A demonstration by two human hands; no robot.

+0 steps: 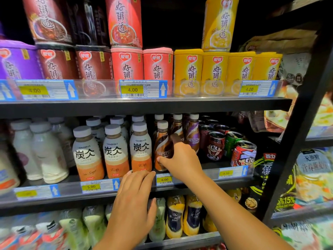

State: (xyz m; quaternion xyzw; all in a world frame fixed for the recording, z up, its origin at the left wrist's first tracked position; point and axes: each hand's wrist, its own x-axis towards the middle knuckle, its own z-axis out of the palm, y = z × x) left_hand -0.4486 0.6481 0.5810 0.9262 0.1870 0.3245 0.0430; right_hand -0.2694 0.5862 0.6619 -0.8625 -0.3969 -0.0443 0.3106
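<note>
upper shelf [198, 103]: purple, red, yellow porridge cans [127, 65], some stacked | middle shelf [72, 200]: white bottles [46, 152], Tanbing bottles [115, 152], brown Nescafe bottle [161, 139], cartoon cans [215, 147], in rows

Yellow porridge cans [214, 69] above, Tanbing latte bottles [115, 150] and red cartoon cans [242, 154] below

Bare left forearm [122, 235], bare right forearm [234, 213], left grip [134, 193], right grip [182, 159], short plain fingernails
</note>
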